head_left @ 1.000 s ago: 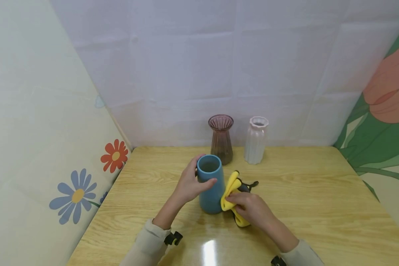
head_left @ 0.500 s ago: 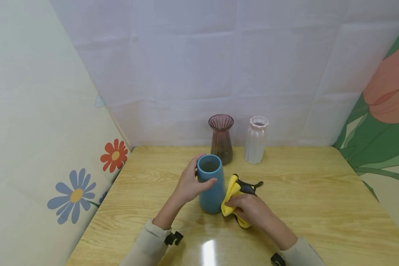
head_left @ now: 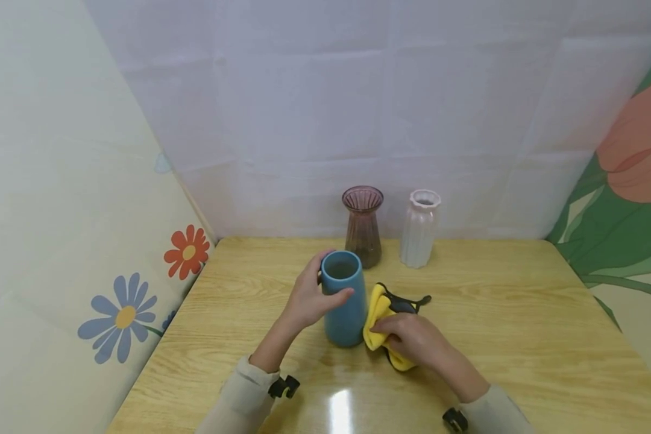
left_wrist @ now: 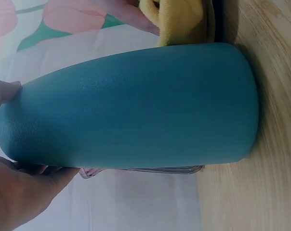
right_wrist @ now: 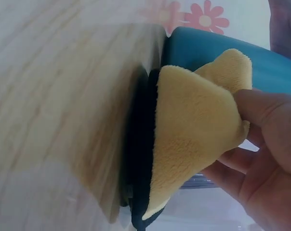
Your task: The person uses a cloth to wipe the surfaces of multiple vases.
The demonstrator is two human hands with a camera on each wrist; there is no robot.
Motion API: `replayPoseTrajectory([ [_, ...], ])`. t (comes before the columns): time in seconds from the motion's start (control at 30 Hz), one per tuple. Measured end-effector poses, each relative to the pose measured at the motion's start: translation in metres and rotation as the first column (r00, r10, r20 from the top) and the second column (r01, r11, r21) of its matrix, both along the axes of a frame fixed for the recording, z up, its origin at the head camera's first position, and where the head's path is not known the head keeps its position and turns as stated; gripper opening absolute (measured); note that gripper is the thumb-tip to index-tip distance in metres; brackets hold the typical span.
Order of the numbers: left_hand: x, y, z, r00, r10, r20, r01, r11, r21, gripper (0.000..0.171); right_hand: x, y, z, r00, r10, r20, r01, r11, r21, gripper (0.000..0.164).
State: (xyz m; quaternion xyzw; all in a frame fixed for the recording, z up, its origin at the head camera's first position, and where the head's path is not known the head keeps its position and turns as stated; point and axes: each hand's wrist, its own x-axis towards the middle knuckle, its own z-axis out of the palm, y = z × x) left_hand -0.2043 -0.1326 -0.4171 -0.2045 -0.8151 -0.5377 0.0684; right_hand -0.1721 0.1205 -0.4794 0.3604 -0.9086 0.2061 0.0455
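A blue vase [head_left: 346, 310] stands upright on the wooden table, its open mouth facing up. My left hand [head_left: 309, 298] grips it near the top, thumb across the front and fingers round the far side. In the left wrist view the vase [left_wrist: 136, 108] fills the middle, its base at the table. My right hand [head_left: 415, 340] pinches a yellow cloth [head_left: 378, 316] with dark edging and a dark loop, held against the vase's lower right side. The right wrist view shows the folded cloth [right_wrist: 193, 125] between thumb and fingers, its dark edge close over the tabletop.
Behind the blue vase stands a purple ribbed glass vase [head_left: 363, 226], partly hidden by it. To its right is a white fluted vase [head_left: 419, 229]. The wooden table [head_left: 499, 313] ends at a white backdrop [head_left: 304, 120], with flower-patterned panels on both sides.
My right hand has shifted slightly, and the cloth's upper fold has dropped and turned, with more of its dark loop side showing. The left hand and the blue vase stay in place.
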Motion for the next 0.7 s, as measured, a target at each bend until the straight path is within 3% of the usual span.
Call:
replayPoseTrajectory([
  [0.4,-0.003,-0.002,0.002,1.000,-0.002,-0.022,0.002,1.000,0.011,0.081,-0.003,0.015,0.003,0.997,-0.034,-0.068,0.024,0.989,-0.147,0.038],
  [0.7,-0.005,-0.001,0.005,1.000,0.021,-0.011,-0.021,1.000,0.006,0.081,-0.004,0.024,0.008,0.994,-0.096,-0.055,0.077,0.956,-0.283,0.040],
])
